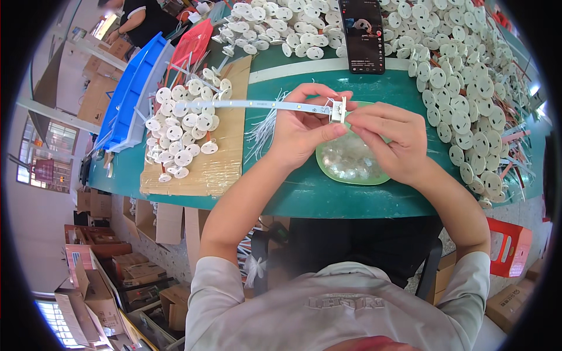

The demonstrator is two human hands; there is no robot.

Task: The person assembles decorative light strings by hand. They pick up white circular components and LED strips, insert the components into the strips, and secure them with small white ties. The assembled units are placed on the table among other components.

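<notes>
My left hand (297, 136) grips a white LED strip (252, 104) near its end, where a small white disc (341, 110) is seen edge-on between my hands. The strip stretches out to the left, over a pile of discs. With its fingers pinched together, my right hand (399, 139) meets the disc's right side; whether it also holds something tiny is hidden. Below my hands, a light green bowl (357, 182) holds many small clear pieces. Thin white ties or wires (264, 130) lie beside my left wrist.
White round discs (181, 128) are heaped on cardboard (225, 169) at left; more discs (462, 105) cover the back and right of the green table (281, 202). A phone (363, 38) stands at the back. Blue bin (132, 88) and red bin (192, 45) sit far left. Another person (146, 26) is beyond.
</notes>
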